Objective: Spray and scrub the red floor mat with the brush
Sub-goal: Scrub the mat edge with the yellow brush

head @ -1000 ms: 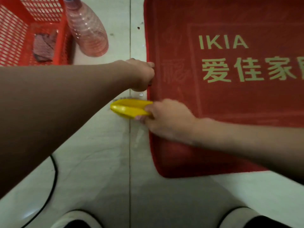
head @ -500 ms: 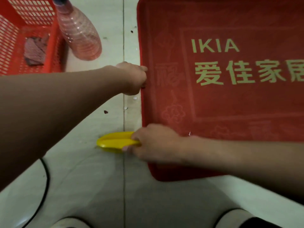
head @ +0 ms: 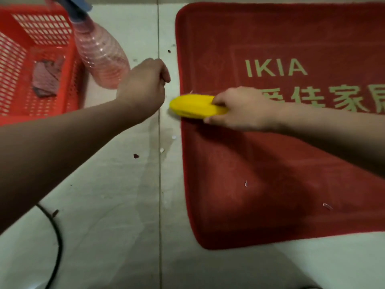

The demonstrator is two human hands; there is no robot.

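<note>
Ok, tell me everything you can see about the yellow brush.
The yellow brush is a smooth, glossy oval body that looks like plastic; its bristles are hidden underneath. It lies roughly level, lengthwise across the left edge of the red mat, its free tip reaching past the edge over the pale floor. The right hand grips its rear end, fingers curled over the top. The left hand, curled nearby, does not touch it.

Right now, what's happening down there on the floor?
A person is scrubbing the red floor mat. Their right hand grips the yellow brush, which sits at the mat's left edge. The left hand is a closed fist over the tile beside the mat, with nothing visible in it. The pink spray bottle stands untouched by the red basket, which holds a cloth.
</note>
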